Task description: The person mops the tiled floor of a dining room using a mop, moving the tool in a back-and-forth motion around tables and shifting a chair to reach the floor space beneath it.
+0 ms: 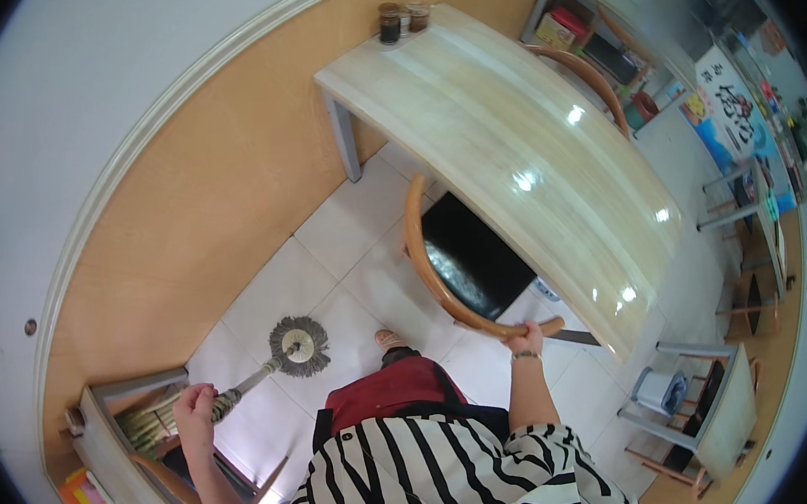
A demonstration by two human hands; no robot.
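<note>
My right hand (526, 339) is closed round the end of a chair's curved wooden backrest. That chair (479, 255), with its black seat, stands partly under the long pale table (508, 128). At the lower left, the fingers of my left hand (195, 409) are curled at the top of a mop's handle. The mop (298, 346) slants away from it, its round head of grey strands spread on the floor tiles. The chair's legs are mostly hidden by the seat and tabletop.
Jars (391, 23) stand on the table's far end by the wood-panelled wall (198, 203). Another chair (589, 72) is across the table. At the lower left is a second table (119, 459) with an orange box (89, 500). More furniture (696, 409) lines the right.
</note>
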